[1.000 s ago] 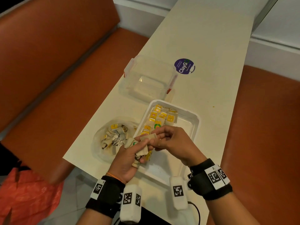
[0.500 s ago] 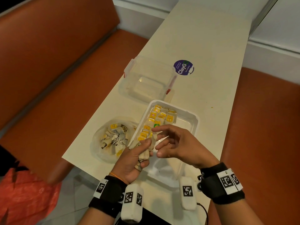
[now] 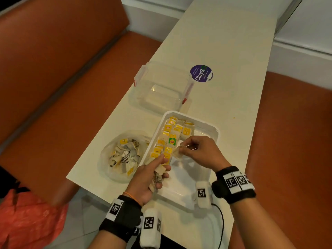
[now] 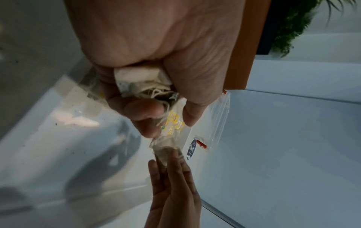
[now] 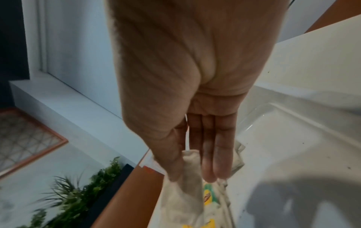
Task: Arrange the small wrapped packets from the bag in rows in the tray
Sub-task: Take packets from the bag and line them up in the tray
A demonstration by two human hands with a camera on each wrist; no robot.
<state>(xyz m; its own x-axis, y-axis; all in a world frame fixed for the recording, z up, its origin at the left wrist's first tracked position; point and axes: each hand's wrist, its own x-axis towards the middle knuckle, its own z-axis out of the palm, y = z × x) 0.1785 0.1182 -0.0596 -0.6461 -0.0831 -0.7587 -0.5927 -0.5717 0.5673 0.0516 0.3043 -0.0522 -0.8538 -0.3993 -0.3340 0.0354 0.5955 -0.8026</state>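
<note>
White plastic tray (image 3: 213, 131) sits near the front edge of the cream table (image 3: 224, 51), and its far left corner is filling up with small wrapped packets (image 3: 169, 136), mostly yellow labels plus one green one, lined up in rows along the tray's left wall. The rest of the tray floor is bare.

Right hand (image 3: 201, 152) is over the middle of the tray, thumb and fingertips pinching a single pale packet (image 3: 177, 152) right at the near end of the rows. From the right wrist view the other fingers (image 5: 215, 154) look straight and pressed together, with the packet caught between them and the thumb.

Left hand (image 3: 149, 175) is at the tray's near left corner with a whole bunch of packets (image 4: 140, 81) clutched in the curled fingers, strings hanging out. Its index finger points out straight, and the tip touches the nearest yellow packets in the row.

Clear bag (image 3: 122, 155) with the leftover packets lies on the table just left of the tray, close to the left edge. Behind the tray there's a clear plastic box (image 3: 161, 87) with red clips, and a round purple sticker (image 3: 201, 73) on the table next to it. Orange bench seats (image 3: 62, 78) run along both sides.
</note>
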